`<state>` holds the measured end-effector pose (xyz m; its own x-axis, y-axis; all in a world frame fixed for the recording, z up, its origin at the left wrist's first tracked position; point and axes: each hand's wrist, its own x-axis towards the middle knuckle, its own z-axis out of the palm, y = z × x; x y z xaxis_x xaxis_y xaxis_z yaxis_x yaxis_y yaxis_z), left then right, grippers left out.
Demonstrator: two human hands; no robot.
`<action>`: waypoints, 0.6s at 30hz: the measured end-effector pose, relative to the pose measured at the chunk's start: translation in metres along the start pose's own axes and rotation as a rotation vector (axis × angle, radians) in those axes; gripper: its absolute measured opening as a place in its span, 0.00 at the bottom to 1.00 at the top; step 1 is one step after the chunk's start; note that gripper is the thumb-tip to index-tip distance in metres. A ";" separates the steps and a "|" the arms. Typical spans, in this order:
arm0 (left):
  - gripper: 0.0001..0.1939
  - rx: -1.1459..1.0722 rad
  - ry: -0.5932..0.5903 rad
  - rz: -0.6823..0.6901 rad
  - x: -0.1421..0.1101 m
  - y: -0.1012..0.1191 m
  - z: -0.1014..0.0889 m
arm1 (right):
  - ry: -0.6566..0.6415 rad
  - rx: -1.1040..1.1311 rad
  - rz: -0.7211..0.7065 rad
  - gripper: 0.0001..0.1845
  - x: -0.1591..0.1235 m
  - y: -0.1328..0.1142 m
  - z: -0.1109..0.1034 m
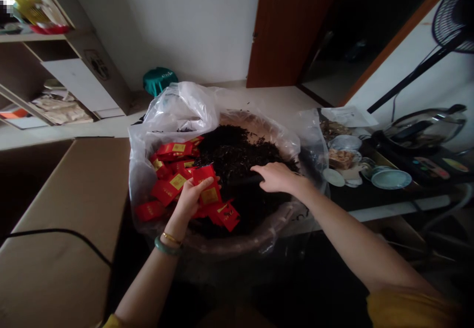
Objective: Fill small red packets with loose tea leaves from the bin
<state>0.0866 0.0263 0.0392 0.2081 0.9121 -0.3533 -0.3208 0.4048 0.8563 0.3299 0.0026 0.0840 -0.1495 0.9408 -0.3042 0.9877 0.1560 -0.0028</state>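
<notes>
My left hand [192,195] is closed around a red packet [209,195] with a yellow label, its thumb lying across the front. Several similar red packets [168,188] are heaped around it at the left of a round, plastic-lined basket [237,244]. Dark, loose tea-like leaves [231,145] fill the rest of the basket. My right hand [276,176] is over the leaves with curled fingers. A dark, smooth-edged shape [242,179] lies against its fingers, too dim against the leaves to name.
A cardboard box [70,195] with a black cord [62,230] across it stands at the left. On the right, a dark table [355,200] bears small dishes [390,177] and a glass kettle [425,126]. Behind are a teal stool [159,80], a door [285,27] and a fan [454,17].
</notes>
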 end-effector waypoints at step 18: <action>0.21 0.139 -0.163 0.021 -0.006 -0.005 0.001 | 0.301 0.582 -0.254 0.29 0.011 -0.006 -0.002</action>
<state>0.0881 0.0191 0.0378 0.3532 0.8930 -0.2789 -0.1983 0.3628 0.9105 0.3223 0.0131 0.0827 -0.3013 0.9522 0.0504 0.7717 0.2745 -0.5736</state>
